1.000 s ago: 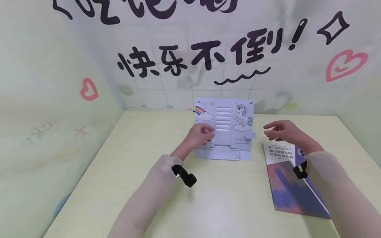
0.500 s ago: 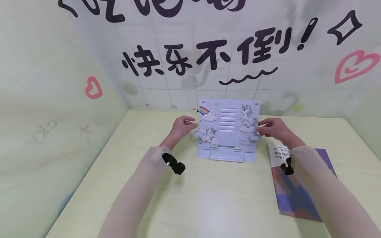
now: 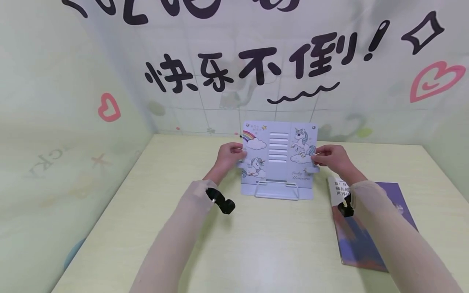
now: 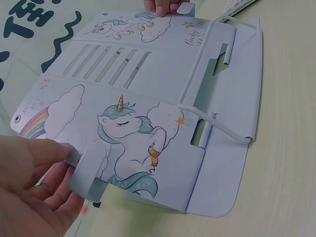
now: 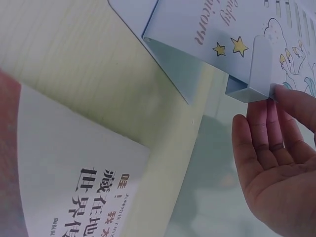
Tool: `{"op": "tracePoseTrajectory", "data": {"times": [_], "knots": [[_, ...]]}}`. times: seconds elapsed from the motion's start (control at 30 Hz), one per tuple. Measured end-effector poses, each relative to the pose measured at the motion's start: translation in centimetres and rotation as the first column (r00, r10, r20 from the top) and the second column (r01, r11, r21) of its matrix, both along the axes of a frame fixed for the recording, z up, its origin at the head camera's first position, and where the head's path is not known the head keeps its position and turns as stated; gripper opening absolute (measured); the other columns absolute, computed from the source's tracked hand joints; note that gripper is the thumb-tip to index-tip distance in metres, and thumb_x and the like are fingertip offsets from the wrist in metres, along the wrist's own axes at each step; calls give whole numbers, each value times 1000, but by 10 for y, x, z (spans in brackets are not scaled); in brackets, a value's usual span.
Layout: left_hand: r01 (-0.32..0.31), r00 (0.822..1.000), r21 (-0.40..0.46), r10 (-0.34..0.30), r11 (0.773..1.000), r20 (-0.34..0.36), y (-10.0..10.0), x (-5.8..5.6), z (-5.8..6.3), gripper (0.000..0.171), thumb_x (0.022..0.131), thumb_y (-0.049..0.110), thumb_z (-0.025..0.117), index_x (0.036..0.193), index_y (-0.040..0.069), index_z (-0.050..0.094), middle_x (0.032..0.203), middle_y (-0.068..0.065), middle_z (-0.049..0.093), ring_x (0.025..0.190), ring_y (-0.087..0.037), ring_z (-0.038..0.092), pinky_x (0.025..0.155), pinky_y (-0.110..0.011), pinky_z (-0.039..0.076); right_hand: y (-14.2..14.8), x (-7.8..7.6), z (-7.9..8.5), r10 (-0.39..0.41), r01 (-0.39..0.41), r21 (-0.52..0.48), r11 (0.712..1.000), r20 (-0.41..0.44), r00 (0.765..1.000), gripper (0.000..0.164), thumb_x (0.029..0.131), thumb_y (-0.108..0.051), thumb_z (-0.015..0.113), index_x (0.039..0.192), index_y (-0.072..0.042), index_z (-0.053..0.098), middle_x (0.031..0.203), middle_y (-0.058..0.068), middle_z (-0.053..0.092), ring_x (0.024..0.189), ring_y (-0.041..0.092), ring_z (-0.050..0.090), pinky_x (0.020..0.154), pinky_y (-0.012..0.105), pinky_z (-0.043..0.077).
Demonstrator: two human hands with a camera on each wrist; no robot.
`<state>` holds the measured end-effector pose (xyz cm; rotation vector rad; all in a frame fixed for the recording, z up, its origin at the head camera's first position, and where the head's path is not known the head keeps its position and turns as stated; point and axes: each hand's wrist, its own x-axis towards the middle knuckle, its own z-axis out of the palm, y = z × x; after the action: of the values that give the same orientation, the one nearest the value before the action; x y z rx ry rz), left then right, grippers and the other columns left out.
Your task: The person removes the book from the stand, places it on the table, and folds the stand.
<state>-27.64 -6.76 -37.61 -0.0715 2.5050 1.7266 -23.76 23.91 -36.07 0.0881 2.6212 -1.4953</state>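
A pale lilac book stand [image 3: 280,173] with unicorn and rainbow prints leans back on the table, a row of slots down its middle. At its left edge my left hand [image 3: 228,158] pinches the panel, thumb in front and fingers behind, just above the left side tab [image 4: 91,170]. My right hand [image 3: 332,158] holds the opposite edge the same way, by the right side tab [image 5: 260,69]. Along the stand's bottom, a white wire holder [image 3: 277,198] lies folded out over the lower lip. The stand's back support is mostly hidden.
A book [image 3: 360,240] with a white, pink and blue-purple cover lies flat to the right of the stand, partly under my right forearm. Behind the pale wooden table [image 3: 253,252] hangs a printed wall cloth [image 3: 227,36] with black lettering.
My left hand has gone from in front of the stand out past its left edge, then back in to grip it. My right hand has moved left onto the right edge.
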Motion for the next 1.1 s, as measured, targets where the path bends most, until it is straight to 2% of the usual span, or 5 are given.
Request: {"op": "tracePoseTrajectory", "data": {"times": [0.33,0.57,0.73,0.93,1.1], "knots": [[-8,1000,14,8,1000,-4,-4,-1,-4,25,82,5,67,106,-1,62,96,-12,62,88,-21,57,74,-26,50,0,-7,-3,-9,10,-16,1000,10,1000,39,87,-11,63,116,12,52,90,10,64,73,9,61,85,40,49],[44,999,59,-45,997,17,-7,5,-5,24,84,1,64,106,-4,57,94,-14,60,82,-20,56,72,-24,50,-2,-12,-4,-4,4,5,1000,-17,1000,37,87,-11,63,115,12,54,96,14,63,72,5,60,78,28,51],[93,994,111,-99,989,53,-13,16,-5,22,86,-1,60,106,-3,52,94,-14,58,81,-19,55,73,-25,52,-4,-20,-5,30,-31,-10,999,-16,999,38,87,-9,62,117,12,53,90,7,64,71,4,60,84,39,49],[165,981,190,-181,968,70,-18,34,-5,28,87,-6,55,113,-4,45,101,-18,57,88,-23,57,79,-31,52,-3,-31,-6,108,-108,-5,994,-8,994,40,87,-11,63,119,11,52,91,5,65,75,4,59,76,24,46],[200,972,214,-220,956,78,-15,50,-3,35,88,-8,52,121,-4,43,105,-20,55,94,-27,57,81,-32,52,-3,-38,-5,147,-147,-13,989,-40,988,40,85,-10,65,116,13,53,83,-1,64,72,3,57,72,22,48]]}}
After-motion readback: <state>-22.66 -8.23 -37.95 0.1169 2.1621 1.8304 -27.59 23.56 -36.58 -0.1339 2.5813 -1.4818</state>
